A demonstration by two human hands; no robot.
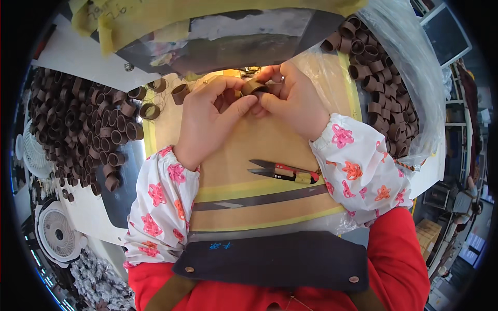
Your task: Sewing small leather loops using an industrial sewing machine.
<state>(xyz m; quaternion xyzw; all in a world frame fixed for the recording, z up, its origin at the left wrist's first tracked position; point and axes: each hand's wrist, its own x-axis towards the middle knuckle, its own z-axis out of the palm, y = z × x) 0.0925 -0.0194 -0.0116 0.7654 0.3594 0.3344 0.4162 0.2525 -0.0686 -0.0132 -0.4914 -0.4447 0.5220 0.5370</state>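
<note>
1. We see one short brown tube-like band (253,86) held up between both hands, near the lit lower edge of a taped machine head (218,46).
2. The left hand (207,106) is nearly closed: its thumb and fingertips have the band from its left side.
3. The right hand (303,98) is also closed to a pinch, thumb and fingers on the right side.
4. So the band lies directly in both grips, and neither hand is nearer. Its axis we cannot tell surely, because fingers cover the ends.
5. On the yellowish work board (233,147), the thread snips (284,171) lie closer to the right forearm, blades pointing left.
6. Similar bands are heaped at left (85,122) and right (386,85).
</note>
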